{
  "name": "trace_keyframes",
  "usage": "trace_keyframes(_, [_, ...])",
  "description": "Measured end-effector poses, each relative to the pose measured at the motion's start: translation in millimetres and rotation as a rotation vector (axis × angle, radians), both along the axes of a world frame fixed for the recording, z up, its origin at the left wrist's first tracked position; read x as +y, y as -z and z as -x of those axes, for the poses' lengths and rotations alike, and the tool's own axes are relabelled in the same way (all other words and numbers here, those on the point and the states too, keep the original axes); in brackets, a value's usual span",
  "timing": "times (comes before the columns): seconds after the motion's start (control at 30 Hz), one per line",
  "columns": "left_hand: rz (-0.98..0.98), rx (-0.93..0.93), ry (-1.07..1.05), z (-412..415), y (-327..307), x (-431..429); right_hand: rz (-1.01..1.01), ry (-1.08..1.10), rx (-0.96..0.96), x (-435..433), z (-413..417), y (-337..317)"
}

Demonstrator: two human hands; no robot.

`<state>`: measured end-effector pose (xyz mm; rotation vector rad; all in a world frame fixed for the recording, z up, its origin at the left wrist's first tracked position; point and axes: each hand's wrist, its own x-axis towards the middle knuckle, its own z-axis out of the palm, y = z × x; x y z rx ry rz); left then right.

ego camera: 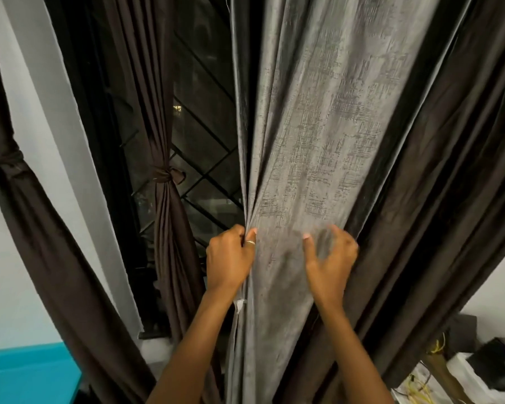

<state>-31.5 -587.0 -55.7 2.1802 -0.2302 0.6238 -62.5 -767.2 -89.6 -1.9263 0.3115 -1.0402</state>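
Head view: grey curtain (318, 126) hung over the right part of the window (204, 135), flanked on the right by a dark brown curtain (455, 170); a second brown curtain (165, 176) sat knotted against the window's left side. Left hand (229, 258) pinched the grey curtain's left edge, fingers curled round the hem. Right hand (330, 258) lay on the fabric near the panel's right edge, fingers half-curled and spread; motion blur, so I couldn't tell whether it had cloth in its grasp. Step looked like gathering the panel's width at mid-height. Next move probably called for the right hand to close on the fabric and bunch it toward the left hand.
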Motion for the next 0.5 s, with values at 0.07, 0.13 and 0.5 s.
trace_keyframes(0.07, [0.005, -0.012, 0.01, -2.0, 1.0, 3.0, -0.036, 0.13, 0.05, -23.0, -9.3, -6.6])
trace_keyframes(0.13, [0.015, -0.01, 0.023, -3.6, 1.8, 4.3, -0.083, 0.119, 0.149, -40.3, -18.4, -17.1])
trace_keyframes(0.5, [0.013, -0.014, 0.003, -14.4, 1.6, 16.8, -0.138, -0.186, 0.257, -79.5, -28.5, -28.4])
